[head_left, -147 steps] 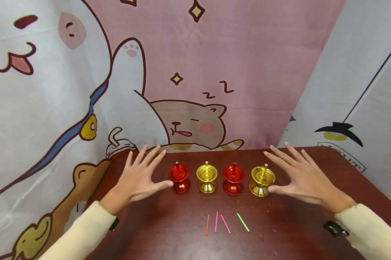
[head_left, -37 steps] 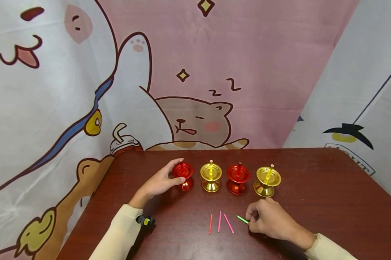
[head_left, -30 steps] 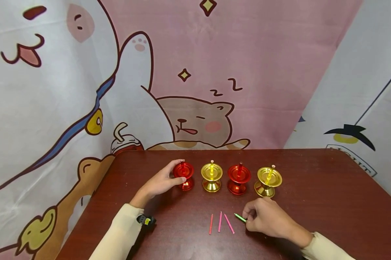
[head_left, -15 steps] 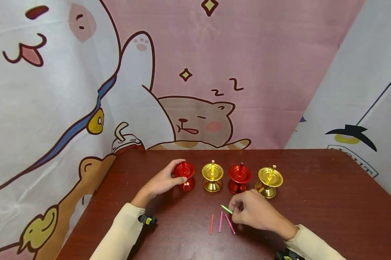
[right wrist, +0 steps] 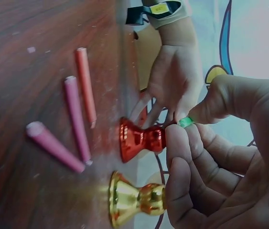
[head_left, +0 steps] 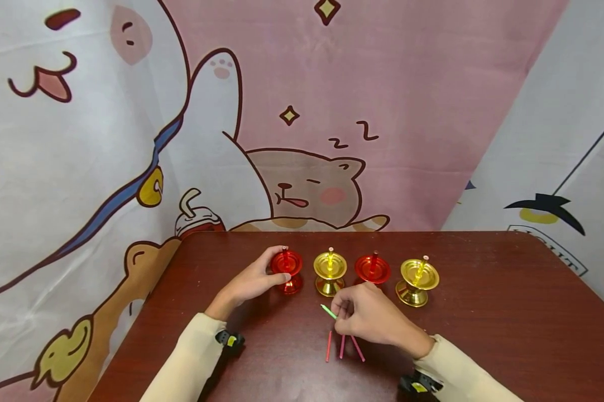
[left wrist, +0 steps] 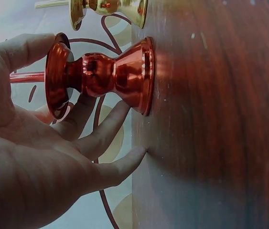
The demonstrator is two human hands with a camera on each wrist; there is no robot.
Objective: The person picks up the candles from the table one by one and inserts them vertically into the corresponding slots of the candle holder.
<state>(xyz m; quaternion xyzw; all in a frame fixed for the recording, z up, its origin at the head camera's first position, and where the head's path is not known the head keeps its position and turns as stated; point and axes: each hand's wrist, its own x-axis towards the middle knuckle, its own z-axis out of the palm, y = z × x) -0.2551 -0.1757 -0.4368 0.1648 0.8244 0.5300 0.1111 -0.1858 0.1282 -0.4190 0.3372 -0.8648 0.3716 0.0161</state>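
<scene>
My left hand holds the leftmost red candle holder, thumb at the dish rim and fingers around its far side. In the left wrist view this holder stands upright on the table, a thin post rising from its dish. My right hand pinches a thin green candle between thumb and fingertips. The candle points up and left, in front of the nearer gold holder. In the right wrist view only a short bit of the green candle shows; the rest is hidden.
Another red holder, its base hidden by my right hand, and a second gold holder continue the row. An orange-red candle and two pink candles lie on the brown table. A cartoon-print cloth hangs behind.
Both hands were spread wide at first. The left has since taken hold of the red holder; the right has picked up the green candle and carried it left, past the pink candles.
</scene>
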